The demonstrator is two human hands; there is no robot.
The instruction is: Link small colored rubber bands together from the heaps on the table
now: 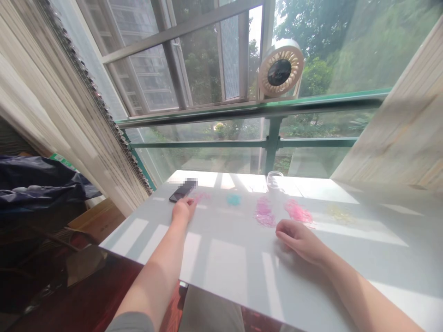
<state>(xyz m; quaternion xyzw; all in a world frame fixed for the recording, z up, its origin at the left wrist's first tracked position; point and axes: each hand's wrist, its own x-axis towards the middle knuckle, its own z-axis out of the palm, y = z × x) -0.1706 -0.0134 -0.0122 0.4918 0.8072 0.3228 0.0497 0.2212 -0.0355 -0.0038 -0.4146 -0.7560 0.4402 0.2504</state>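
Note:
My left hand [183,210] reaches to the far left of the white table. Its fingers are pinched together at the edge of a small pale pink pile [202,197] of thin pieces, just beside a dark phone [182,192]. Anything between those fingertips is too small to make out. My right hand [296,237] rests on its side with curled fingers, in front of a bright pink pile [298,212]; whatever it may hold is hidden. Between my hands lie a turquoise pile [234,199] and a purple pile [264,212] of similar shiny, translucent bits.
A pale yellow pile [339,213] lies to the right on the table [221,263]. At the back edge stands a clear round container [275,180]. Beyond are a green railing [207,144] and a round fan [281,70]. Curtains hang on both sides.

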